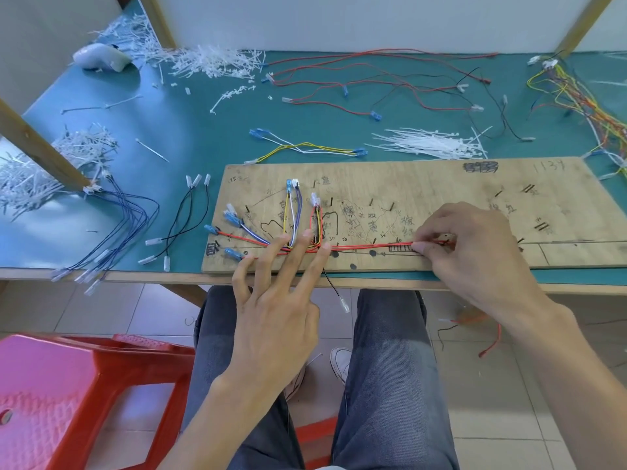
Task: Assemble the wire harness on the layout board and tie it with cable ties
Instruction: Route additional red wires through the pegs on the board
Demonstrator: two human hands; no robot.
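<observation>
Head view, harness (369, 247) lies left-right, seemingly pinched

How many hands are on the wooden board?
2. The left hand presses straight fingers on the wire bundle at the layout board's left part; the right hand pinches the same bundle further right.

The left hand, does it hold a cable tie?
No, the left hand presses the wires flat on the layout board with straight fingers.

A red plastic stool (68, 385) stands on the pale tiled floor (101, 310) below the teal-topped table's (203, 130) near edge.
</observation>
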